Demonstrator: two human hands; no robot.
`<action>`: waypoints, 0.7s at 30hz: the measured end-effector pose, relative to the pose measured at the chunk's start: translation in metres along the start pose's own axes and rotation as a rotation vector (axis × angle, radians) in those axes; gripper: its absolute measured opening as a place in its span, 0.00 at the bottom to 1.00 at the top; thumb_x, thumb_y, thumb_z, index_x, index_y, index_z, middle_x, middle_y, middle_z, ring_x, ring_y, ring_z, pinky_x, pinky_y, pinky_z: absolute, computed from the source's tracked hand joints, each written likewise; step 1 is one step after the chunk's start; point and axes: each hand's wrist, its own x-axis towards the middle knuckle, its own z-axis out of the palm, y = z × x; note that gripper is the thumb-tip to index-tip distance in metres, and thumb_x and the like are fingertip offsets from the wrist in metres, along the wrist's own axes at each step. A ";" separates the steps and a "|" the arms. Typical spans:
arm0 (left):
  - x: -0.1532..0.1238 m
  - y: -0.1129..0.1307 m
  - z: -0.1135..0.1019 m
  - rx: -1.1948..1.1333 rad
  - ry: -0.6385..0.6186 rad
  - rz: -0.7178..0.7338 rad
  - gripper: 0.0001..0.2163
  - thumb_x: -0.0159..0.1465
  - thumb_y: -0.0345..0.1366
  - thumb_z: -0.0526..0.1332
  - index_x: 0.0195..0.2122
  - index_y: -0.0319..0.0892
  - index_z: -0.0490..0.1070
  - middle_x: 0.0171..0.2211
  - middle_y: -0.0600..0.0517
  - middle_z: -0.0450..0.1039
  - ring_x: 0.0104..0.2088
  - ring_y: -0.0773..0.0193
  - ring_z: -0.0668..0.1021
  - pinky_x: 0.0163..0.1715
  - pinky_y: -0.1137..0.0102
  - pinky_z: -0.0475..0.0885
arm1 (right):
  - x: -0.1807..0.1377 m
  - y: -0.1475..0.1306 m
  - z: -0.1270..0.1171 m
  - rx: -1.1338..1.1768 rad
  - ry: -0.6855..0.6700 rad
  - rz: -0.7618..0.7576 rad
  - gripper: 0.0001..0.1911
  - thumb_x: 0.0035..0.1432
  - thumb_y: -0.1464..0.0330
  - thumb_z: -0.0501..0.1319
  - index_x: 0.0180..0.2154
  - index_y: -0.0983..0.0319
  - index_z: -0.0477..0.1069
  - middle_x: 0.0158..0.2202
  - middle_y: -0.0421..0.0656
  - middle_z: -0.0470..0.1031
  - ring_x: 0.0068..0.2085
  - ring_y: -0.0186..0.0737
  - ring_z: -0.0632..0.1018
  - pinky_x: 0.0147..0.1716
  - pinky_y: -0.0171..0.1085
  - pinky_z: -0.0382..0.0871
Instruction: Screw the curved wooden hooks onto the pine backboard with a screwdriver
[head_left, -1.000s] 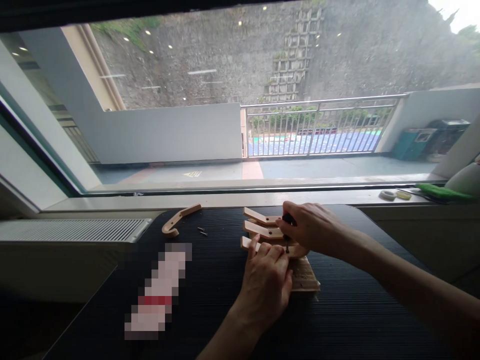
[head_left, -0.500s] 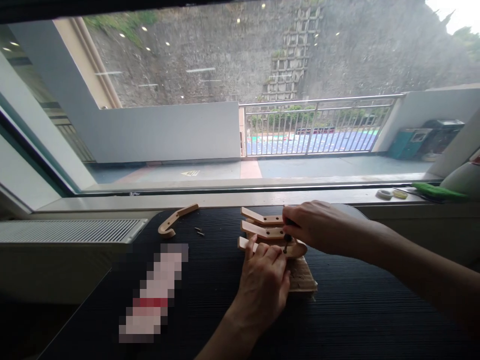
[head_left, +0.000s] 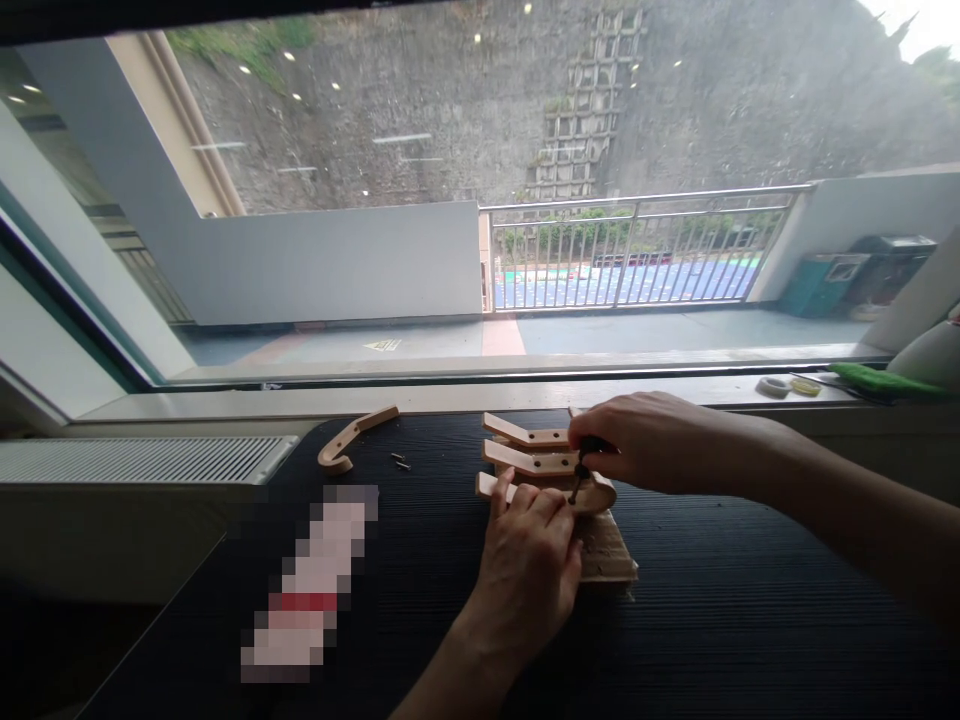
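A wooden board (head_left: 609, 556) lies on the black ribbed table (head_left: 712, 640) with three wooden hooks (head_left: 525, 461) fixed across it. My left hand (head_left: 529, 570) presses down on the board and the nearest hook. My right hand (head_left: 645, 440) grips a small dark screwdriver (head_left: 579, 476), its tip standing on the nearest hook by my left fingertips. A loose wooden hook (head_left: 349, 437) lies to the left, and two small screws (head_left: 400, 461) rest beside it.
A blurred white and red object (head_left: 307, 590) lies on the table's left side. A radiator grille (head_left: 142, 460) sits at the left. On the window sill at the right are tape rolls (head_left: 784, 387) and a green item (head_left: 885, 382).
My right hand has shifted slightly up and to the right while still holding the screwdriver on the hook. My left hand stays pressed on the board.
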 end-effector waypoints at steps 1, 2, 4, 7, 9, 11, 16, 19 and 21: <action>0.000 0.000 0.000 -0.003 0.002 0.002 0.11 0.62 0.33 0.53 0.44 0.45 0.69 0.43 0.52 0.71 0.47 0.57 0.70 0.61 0.47 0.44 | -0.001 -0.001 -0.001 -0.005 -0.016 -0.023 0.10 0.58 0.66 0.52 0.32 0.58 0.72 0.28 0.41 0.75 0.28 0.38 0.73 0.25 0.34 0.53; 0.000 0.000 0.001 -0.005 0.004 0.002 0.11 0.62 0.33 0.53 0.45 0.45 0.69 0.43 0.52 0.71 0.47 0.57 0.70 0.61 0.47 0.44 | -0.001 -0.003 -0.001 -0.020 -0.025 -0.029 0.10 0.58 0.66 0.52 0.30 0.59 0.71 0.28 0.41 0.75 0.28 0.37 0.73 0.25 0.34 0.53; 0.000 0.000 0.001 -0.005 0.006 -0.001 0.11 0.63 0.34 0.53 0.45 0.45 0.69 0.44 0.52 0.71 0.47 0.57 0.70 0.61 0.48 0.44 | 0.000 -0.007 -0.001 -0.062 -0.024 -0.002 0.12 0.59 0.65 0.52 0.29 0.61 0.71 0.27 0.43 0.75 0.28 0.38 0.73 0.24 0.34 0.52; -0.001 0.000 0.002 -0.004 0.008 -0.002 0.11 0.63 0.34 0.53 0.45 0.45 0.69 0.44 0.52 0.71 0.48 0.57 0.70 0.61 0.48 0.45 | 0.002 -0.013 0.001 -0.107 0.006 0.051 0.14 0.60 0.63 0.52 0.29 0.62 0.71 0.25 0.44 0.74 0.27 0.39 0.73 0.23 0.35 0.50; 0.000 0.001 0.002 -0.002 0.014 0.002 0.11 0.63 0.34 0.54 0.45 0.45 0.69 0.44 0.52 0.71 0.48 0.57 0.70 0.61 0.48 0.45 | 0.005 -0.015 0.003 -0.129 0.028 0.105 0.17 0.61 0.63 0.50 0.28 0.62 0.71 0.24 0.44 0.74 0.26 0.39 0.73 0.22 0.35 0.49; 0.000 0.001 0.001 0.004 0.021 0.005 0.11 0.62 0.34 0.54 0.45 0.46 0.69 0.44 0.52 0.71 0.47 0.58 0.70 0.61 0.48 0.46 | 0.006 -0.013 0.005 -0.151 0.030 0.155 0.20 0.62 0.63 0.47 0.26 0.62 0.72 0.24 0.45 0.74 0.26 0.40 0.74 0.22 0.35 0.49; -0.001 0.002 -0.001 0.022 0.007 -0.001 0.11 0.62 0.34 0.54 0.45 0.46 0.69 0.44 0.52 0.71 0.47 0.58 0.70 0.61 0.47 0.46 | 0.002 -0.002 0.003 -0.074 0.024 0.082 0.18 0.59 0.57 0.50 0.34 0.60 0.74 0.26 0.44 0.75 0.26 0.41 0.73 0.23 0.35 0.52; -0.001 0.002 -0.002 0.020 -0.009 0.000 0.11 0.63 0.34 0.54 0.45 0.46 0.69 0.43 0.52 0.71 0.46 0.57 0.70 0.61 0.47 0.45 | -0.001 0.002 0.000 0.026 0.008 -0.035 0.12 0.57 0.61 0.54 0.37 0.57 0.73 0.28 0.41 0.75 0.27 0.37 0.72 0.24 0.34 0.53; -0.001 0.002 -0.002 0.021 -0.017 -0.002 0.12 0.63 0.34 0.54 0.46 0.46 0.69 0.43 0.52 0.71 0.47 0.57 0.69 0.61 0.47 0.45 | -0.001 0.002 -0.001 0.039 -0.005 -0.073 0.08 0.56 0.65 0.54 0.32 0.57 0.72 0.29 0.40 0.75 0.28 0.36 0.72 0.25 0.34 0.53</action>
